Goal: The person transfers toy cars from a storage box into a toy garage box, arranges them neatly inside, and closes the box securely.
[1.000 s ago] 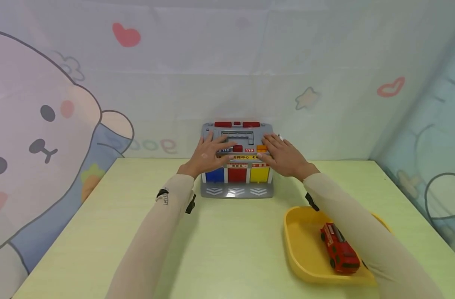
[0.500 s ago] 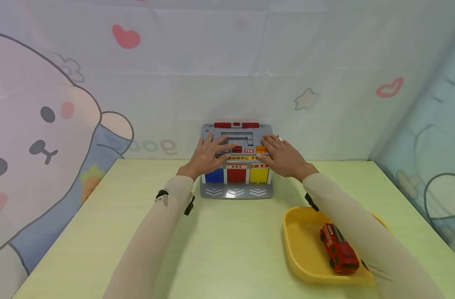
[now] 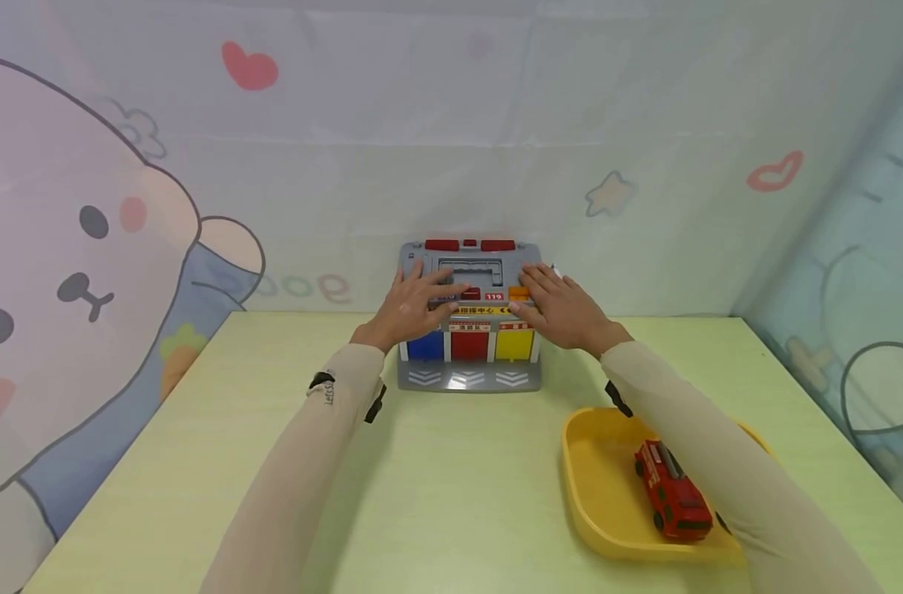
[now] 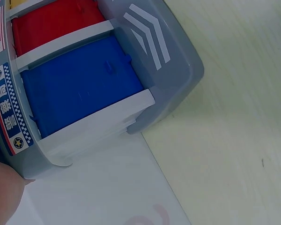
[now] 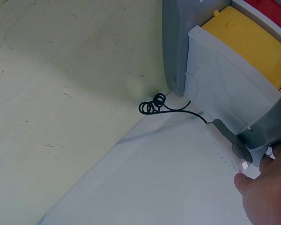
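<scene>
A grey toy garage (image 3: 469, 378) stands at the table's back edge, its blue, red and yellow doors facing forward and all closed. My left hand (image 3: 410, 309) lies on the left part of its roof, fingers spread. On the right part rests my right hand (image 3: 561, 309), fingers straight, thumb near the orange button (image 3: 519, 293). Between the hands show a red button (image 3: 470, 294) and a recessed carry handle (image 3: 472, 271). The left wrist view has the blue door (image 4: 82, 86) up close. A toy handset (image 5: 227, 143) with a black coiled cord (image 5: 152, 105) hangs at the garage's right side.
A yellow tray (image 3: 588, 495) sits at the front right, partly under my right forearm. In it lies a red toy fire engine (image 3: 674, 495). A printed cloth (image 3: 451, 115) hangs right behind the pale table (image 3: 451, 495).
</scene>
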Demonstrator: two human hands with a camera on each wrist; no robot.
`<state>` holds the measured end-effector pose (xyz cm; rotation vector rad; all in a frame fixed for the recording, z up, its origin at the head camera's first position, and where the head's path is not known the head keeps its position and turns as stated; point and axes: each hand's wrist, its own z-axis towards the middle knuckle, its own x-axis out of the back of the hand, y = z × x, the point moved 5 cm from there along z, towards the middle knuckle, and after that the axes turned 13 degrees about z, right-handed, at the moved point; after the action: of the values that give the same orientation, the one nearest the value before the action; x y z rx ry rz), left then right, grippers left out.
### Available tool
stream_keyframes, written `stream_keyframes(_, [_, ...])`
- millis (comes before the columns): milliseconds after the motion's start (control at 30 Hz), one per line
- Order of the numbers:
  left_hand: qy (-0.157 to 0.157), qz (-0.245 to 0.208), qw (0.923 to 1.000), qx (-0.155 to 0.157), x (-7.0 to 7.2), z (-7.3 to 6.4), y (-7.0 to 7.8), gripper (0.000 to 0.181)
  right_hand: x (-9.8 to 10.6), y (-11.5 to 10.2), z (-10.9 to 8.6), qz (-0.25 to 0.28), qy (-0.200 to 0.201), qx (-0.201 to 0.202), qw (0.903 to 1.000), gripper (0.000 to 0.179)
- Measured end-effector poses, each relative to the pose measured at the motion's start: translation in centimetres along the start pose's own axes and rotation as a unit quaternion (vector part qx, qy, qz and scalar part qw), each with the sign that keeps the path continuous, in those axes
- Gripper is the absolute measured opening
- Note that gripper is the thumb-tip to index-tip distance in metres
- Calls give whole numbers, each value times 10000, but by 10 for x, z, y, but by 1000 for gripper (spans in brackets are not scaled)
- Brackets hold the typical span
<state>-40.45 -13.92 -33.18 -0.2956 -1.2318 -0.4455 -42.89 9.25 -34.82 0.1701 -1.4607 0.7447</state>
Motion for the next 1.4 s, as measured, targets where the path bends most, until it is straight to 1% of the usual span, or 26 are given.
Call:
stream_keyframes(200, [-51, 84, 9999, 34, 0, 2, -1, 43, 2, 0, 1, -64, -11, 26, 10000, 76])
stream_keyframes(467, [-49, 21, 10000, 59, -2, 2, 1, 44, 1, 3, -1, 4, -26, 50, 10000, 77])
stream_keyframes(600, [-65, -11, 9999, 76, -1, 2, 2, 48, 1, 2, -2, -19, -22, 41, 10000, 78])
stream_keyframes(800, [-306, -267, 9987, 305, 0, 3, -2, 56, 3, 0, -2, -16, -1, -16, 10000, 76])
stream_keyframes(1033, [-479, -433, 9970, 418, -2, 4, -6, 61, 1, 0, -2, 66, 56, 12, 10000, 77])
stream_keyframes(1200, [-553, -455, 9961, 508, 0, 3, -9, 64, 0, 0, -1, 59, 40, 46, 10000, 77])
stream_keyframes(1400, [-632, -349, 9958, 561, -1, 2, -11, 59, -1, 0, 0, 78, 23, 77, 9999, 77])
